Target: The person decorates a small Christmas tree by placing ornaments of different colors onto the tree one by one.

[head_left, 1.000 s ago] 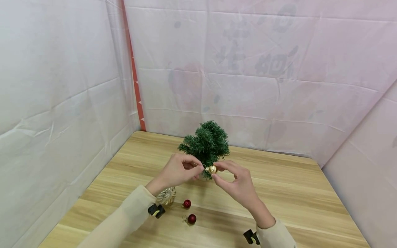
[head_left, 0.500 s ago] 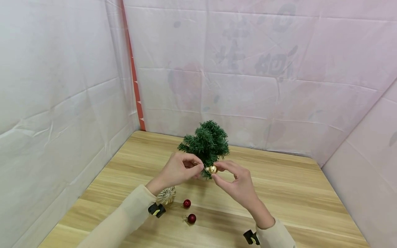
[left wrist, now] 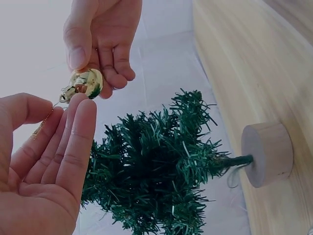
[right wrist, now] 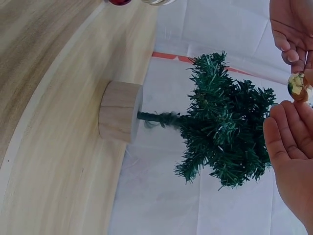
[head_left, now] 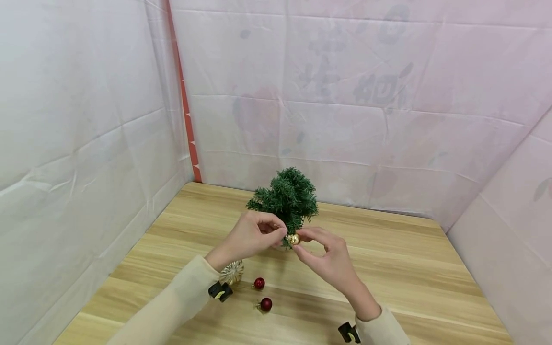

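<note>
A small shiny gold bauble [head_left: 294, 239] is held between the two hands, in front of a little green artificial Christmas tree [head_left: 288, 194]. My right hand [head_left: 327, 254] pinches the ball between thumb and fingertips. With thumb and index finger, my left hand [head_left: 252, 237] pinches the gold string [left wrist: 43, 122] by the bauble's cap [left wrist: 68, 94]; its other fingers stretch out below in the left wrist view. The tree stands on a round wooden base [right wrist: 120, 111], which the hands mostly hide in the head view.
On the wooden table [head_left: 388, 268], nearer the person, lie a bright red bauble [head_left: 259, 283] and a dark red bauble [head_left: 266, 304]. A larger ribbed gold bauble [head_left: 233, 272] sits beside the left wrist, partly covered by it. White sheeting [head_left: 345, 143] surrounds the table's back and sides.
The left fingertips and the gold bauble have shifted slightly, bringing both hands closer together. The right hand has dipped a little. The tree and the baubles on the table stay in place.
</note>
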Available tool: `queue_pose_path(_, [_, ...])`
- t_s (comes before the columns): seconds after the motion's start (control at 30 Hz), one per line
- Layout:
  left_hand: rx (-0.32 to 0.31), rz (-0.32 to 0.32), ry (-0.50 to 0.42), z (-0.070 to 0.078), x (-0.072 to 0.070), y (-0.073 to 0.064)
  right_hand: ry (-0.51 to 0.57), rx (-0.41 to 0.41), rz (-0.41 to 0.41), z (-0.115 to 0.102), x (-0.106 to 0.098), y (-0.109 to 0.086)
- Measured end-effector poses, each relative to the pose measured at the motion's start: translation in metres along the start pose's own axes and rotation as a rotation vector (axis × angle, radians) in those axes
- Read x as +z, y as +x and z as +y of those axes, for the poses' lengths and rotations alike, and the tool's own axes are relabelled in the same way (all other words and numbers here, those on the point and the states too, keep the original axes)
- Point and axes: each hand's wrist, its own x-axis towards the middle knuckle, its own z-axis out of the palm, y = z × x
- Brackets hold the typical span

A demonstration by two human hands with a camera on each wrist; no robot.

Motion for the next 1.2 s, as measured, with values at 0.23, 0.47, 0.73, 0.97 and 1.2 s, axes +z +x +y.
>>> queue_pose_path(0.23, [0.032, -0.033, -0.037, 0.002, 0.001, 0.002, -0.003, -0.008, 0.008, 0.0, -0.001, 0.0])
queue_pose_path(0.47, [0.062, -0.05, 0.014, 0.003, -0.001, 0.001, -0.04, -0.046, 0.024, 0.011, 0.004, 0.003])
queue_pose_path(0.73, [0.094, -0.061, 0.04, 0.008, -0.003, 0.002, -0.045, -0.077, 0.013, 0.024, 0.009, 0.012])
queue_pose_path(0.97, [0.1, -0.039, 0.09, 0.016, -0.007, 0.001, -0.033, -0.11, 0.021, 0.022, 0.011, 0.019])
queue_pose_path(1.2, [0.1, 0.004, 0.132, 0.028, -0.011, 0.002, -0.025, -0.136, 0.028, 0.02, 0.012, 0.026])
